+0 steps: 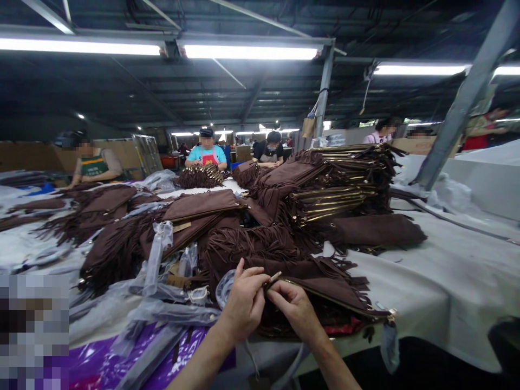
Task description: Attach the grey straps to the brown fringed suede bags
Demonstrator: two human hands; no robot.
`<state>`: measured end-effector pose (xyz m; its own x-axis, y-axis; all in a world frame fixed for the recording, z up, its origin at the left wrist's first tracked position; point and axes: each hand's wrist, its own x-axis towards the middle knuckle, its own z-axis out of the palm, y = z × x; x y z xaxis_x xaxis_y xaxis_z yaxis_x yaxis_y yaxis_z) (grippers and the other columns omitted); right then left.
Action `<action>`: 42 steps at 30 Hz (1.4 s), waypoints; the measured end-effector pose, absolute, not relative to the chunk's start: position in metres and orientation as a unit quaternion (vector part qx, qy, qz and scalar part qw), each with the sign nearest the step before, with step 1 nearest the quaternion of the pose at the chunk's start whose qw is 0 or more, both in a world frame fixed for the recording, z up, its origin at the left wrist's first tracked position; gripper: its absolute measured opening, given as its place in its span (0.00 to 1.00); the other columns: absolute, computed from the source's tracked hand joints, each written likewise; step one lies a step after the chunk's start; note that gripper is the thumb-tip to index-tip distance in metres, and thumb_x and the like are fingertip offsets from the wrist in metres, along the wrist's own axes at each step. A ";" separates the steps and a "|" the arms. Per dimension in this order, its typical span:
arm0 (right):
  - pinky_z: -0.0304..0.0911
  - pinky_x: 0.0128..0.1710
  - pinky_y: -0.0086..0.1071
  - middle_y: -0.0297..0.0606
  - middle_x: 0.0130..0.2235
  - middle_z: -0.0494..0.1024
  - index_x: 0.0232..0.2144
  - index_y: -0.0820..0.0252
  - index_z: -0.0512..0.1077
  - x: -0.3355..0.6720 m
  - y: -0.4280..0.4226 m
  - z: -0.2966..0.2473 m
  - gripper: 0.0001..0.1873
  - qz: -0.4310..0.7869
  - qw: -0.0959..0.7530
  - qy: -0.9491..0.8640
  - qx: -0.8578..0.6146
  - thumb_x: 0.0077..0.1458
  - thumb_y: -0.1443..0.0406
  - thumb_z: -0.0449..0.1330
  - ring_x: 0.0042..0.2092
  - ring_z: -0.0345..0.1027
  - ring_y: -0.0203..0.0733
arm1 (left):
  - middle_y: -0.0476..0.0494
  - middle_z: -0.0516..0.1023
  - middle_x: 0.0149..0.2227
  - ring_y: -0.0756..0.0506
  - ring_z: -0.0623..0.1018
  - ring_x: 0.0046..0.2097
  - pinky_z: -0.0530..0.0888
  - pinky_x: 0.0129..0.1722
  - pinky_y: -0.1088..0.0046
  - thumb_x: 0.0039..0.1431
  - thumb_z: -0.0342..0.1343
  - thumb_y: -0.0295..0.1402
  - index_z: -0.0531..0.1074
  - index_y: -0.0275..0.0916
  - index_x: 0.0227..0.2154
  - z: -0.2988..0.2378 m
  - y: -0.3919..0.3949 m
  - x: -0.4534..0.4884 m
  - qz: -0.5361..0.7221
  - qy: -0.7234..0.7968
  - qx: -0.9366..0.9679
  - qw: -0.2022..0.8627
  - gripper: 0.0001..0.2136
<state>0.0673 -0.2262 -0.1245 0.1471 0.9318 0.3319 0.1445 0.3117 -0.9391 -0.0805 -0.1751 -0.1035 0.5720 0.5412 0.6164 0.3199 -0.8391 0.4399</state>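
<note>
Apparently, close fingertip work is in hand along the open edge of a dark brown, fringed, gold-zipped fabric bag (325, 279), which lies before a tall stack of similar brown bags (337, 203). At its near edge, the left hand (244, 300) pinches beside a small pale strip (275, 277); the right hand's (294, 309) thumb and forefinger are closed too, their exact hold unclear. Continuing would probably call for a steady edge.

Not much legible here tbh. Closest I get is what looks like an S on the turquoise shirt (195, 154). There's some print on the green apron (92, 169) and the cardboard box (418, 146), but both are too blurry to read.
</note>
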 end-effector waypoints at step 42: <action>0.71 0.36 0.27 0.34 0.35 0.79 0.39 0.52 0.78 0.084 -0.248 -0.119 0.10 0.116 0.597 -0.660 -0.441 0.61 0.70 0.59 0.36 0.74 0.38 | 0.52 0.68 0.24 0.50 0.67 0.28 0.64 0.29 0.76 0.58 0.51 0.31 0.69 0.38 0.27 -0.111 -0.201 -0.067 0.446 0.321 0.674 0.494 0.07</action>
